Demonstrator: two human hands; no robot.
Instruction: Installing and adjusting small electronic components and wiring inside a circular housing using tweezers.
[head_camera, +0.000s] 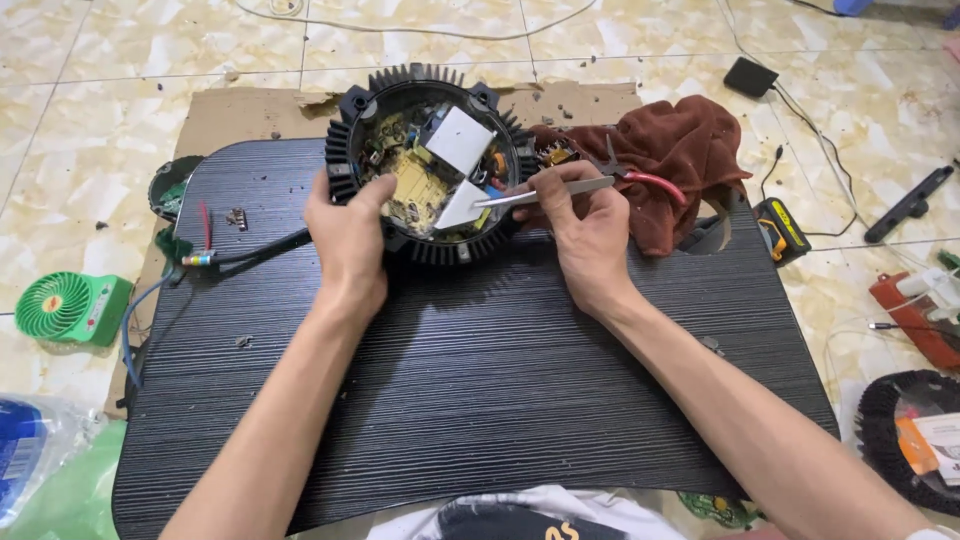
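1. Now your left hand (348, 240) grips the rim of the round black housing (425, 165) on the ribbed mat (480, 380), steadying it.
2. Your right hand (585, 235) pinches tweezers (545, 193) shut, tips at a white sheet (462, 205), likely lifting it.
3. Inside, yellow circuit parts (412, 185) show.

A second round finned housing (912, 440) is cut off at the right edge.

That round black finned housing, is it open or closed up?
Open. The round finned housing has no cover; its yellow circuit board and a white sheet show inside.
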